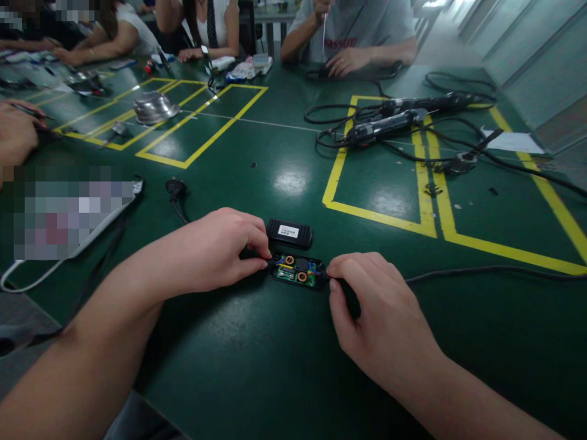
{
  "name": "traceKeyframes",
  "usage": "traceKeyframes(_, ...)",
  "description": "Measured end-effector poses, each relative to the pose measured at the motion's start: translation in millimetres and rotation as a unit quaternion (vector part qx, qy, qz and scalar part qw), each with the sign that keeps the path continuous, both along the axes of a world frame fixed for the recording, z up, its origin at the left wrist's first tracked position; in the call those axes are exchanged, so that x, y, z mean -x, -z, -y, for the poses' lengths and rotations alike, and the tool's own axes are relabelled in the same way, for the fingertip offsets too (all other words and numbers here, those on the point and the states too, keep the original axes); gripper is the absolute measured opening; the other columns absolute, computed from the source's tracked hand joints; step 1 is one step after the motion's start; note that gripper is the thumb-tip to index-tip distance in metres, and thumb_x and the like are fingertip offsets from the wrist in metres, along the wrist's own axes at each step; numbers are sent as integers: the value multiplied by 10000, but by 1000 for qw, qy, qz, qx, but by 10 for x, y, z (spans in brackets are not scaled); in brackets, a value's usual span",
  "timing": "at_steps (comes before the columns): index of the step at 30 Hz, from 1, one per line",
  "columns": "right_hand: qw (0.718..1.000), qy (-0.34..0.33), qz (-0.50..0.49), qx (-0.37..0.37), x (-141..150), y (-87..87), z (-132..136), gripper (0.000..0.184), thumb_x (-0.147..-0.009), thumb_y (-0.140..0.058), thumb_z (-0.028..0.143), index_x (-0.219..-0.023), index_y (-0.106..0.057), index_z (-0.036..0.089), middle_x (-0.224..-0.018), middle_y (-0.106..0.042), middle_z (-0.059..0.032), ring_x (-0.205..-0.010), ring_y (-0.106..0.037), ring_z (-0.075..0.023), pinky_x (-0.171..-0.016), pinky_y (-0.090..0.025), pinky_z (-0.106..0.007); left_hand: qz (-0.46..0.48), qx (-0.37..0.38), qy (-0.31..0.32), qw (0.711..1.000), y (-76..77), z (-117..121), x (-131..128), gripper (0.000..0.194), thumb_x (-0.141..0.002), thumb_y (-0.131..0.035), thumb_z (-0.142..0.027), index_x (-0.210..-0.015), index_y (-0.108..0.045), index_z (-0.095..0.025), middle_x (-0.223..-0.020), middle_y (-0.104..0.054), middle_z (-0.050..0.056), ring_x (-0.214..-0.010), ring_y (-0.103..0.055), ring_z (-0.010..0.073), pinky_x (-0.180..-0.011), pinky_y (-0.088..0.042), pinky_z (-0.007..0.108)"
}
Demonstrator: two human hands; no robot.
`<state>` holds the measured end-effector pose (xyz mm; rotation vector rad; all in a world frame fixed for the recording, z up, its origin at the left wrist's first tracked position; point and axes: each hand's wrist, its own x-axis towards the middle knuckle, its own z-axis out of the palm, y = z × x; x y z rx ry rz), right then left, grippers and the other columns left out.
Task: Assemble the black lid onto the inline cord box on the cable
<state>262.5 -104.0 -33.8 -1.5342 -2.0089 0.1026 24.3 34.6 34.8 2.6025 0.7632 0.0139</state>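
Observation:
A small open black plastic case [300, 285] lies on the green table, with a green circuit board [293, 275], copper coils and coloured wires inside. At its left end, my left hand [224, 250] pinches the black power cable between thumb and fingertips. My right hand [376, 305] pinches the cable where it enters the right end. Just beyond the case rests its ribbed black cover [288, 233], bearing a white label. A black plug [176, 189] lies past my left wrist, its cord running under that hand. The other cord [458, 272] trails off to the right.
Two black electric screwdrivers [385, 127] with looped cords lie at the back right among yellow tape lines [380, 215]. A metal bowl [156, 109] stands at the back left. Several people sit around the table; a co-worker's hand [18, 137] is at the left edge.

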Motion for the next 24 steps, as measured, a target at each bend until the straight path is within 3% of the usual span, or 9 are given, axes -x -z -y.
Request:
traceKeyframes(6, 1000, -3, -10, 7, 11, -15, -7, 183, -1038, -490, 123, -942, -596, 238, -932, -732, -80, -820, -655, -235, -705, -525, -389, 29, -33, -22, 999, -25, 85, -79, 229, -996, -700, -268, -786, -769, -209, -868, -762, 34, -786, -706, 190, -753, -540, 320)
traceKeyframes(12, 1000, -9, -14, 4, 22, -39, -15, 192, -1037, -498, 122, -932, -616, 232, -916, -736, -71, -800, -650, -230, -704, -514, -383, 104, -116, -73, 985, 155, 46, -177, 257, -1069, -611, -331, -1126, -833, -214, -1240, -792, 106, -1155, -715, 285, -1067, -572, 452)
traceKeyframes(15, 1000, -2, -16, 9, 26, -31, -18, 187, -1026, -508, 123, -933, -629, 231, -907, -740, -70, -804, -650, -232, -713, -511, -385, 86, -83, -95, 988, 239, -8, -192, 272, -1067, -627, -297, -1232, -825, -210, -1337, -795, 107, -1242, -714, 290, -1134, -554, 467)
traceKeyframes(18, 1000, 4, -25, 10, 33, -14, -24, 187, -1022, -515, 127, -927, -634, 236, -911, -749, -74, -817, -653, -236, -720, -500, -383, 71, -35, -128, 989, 248, -33, -189, 267, -1030, -705, -286, -1262, -812, -206, -1273, -833, 84, -1166, -763, 269, -1077, -580, 428)
traceKeyframes(24, 1000, 24, -19, 8, 38, -13, -13, 158, -1011, -542, 146, -932, -635, 247, -932, -776, -66, -882, -675, -265, -770, -428, -421, 35, -40, -127, 991, 193, -28, -192, 302, -994, -779, -319, -1278, -805, -217, -1259, -843, 79, -1158, -773, 282, -1055, -576, 421)
